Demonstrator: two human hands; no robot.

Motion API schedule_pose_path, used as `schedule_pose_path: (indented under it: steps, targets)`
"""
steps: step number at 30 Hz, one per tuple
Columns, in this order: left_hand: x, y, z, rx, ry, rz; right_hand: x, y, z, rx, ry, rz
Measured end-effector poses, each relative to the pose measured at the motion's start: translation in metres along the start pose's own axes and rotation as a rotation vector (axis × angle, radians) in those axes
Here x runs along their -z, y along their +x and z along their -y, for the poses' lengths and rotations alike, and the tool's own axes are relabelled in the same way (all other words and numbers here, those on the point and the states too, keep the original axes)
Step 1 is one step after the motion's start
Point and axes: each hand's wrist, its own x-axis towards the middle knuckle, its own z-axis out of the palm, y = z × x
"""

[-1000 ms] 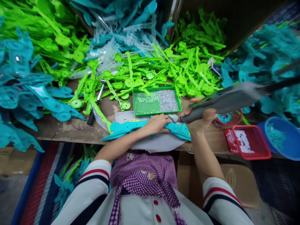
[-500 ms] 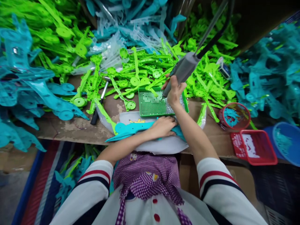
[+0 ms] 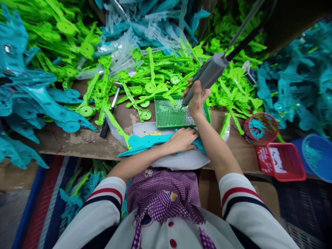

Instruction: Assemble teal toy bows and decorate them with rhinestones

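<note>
In the head view, my right hand [image 3: 197, 100] is wrapped round a grey electric screwdriver [image 3: 211, 72]. Its thin bit points down over a green perforated tray [image 3: 164, 116]; small silvery screws [image 3: 190, 117] lie on that tray's right side. Nearer to me, my left hand [image 3: 183, 139] rests with curled fingers over a long turquoise plastic part [image 3: 149, 140], holding it against a pale cloth pad [image 3: 178, 162] with a yellow cartoon print. The part's right end is partly hidden by my hand and right forearm.
Bright green plastic parts [image 3: 153, 74] are heaped behind the tray. Turquoise parts [image 3: 49, 103] pile up at left, and more at right. A hammer [image 3: 111, 110] lies left of the tray. At right stand a round red basket [image 3: 273, 136], a red rectangular basket [image 3: 298, 169] and a blue bowl [image 3: 325, 148].
My right hand and the screwdriver have shifted slightly to the right, the bit still over the tray. The left hand stays on the turquoise part. The whole view has moved a little.
</note>
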Motion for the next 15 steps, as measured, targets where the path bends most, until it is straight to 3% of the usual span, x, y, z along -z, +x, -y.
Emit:
schedule_pose_path:
  steps: [3,5,11,15]
  targets:
    - [0.005,-0.002,-0.001,0.003,-0.016,0.021,0.002,0.005,0.023,0.061,0.087,-0.073]
    - [0.008,-0.003,-0.001,0.003,-0.036,0.027,0.016,0.005,0.049,0.109,0.156,-0.133]
    - [0.010,-0.003,-0.001,0.035,-0.037,0.048,0.114,-0.043,0.127,0.075,0.043,-0.203]
    - [0.011,-0.002,-0.001,0.042,-0.046,0.058,0.156,-0.083,0.137,-0.006,-0.087,-0.295]
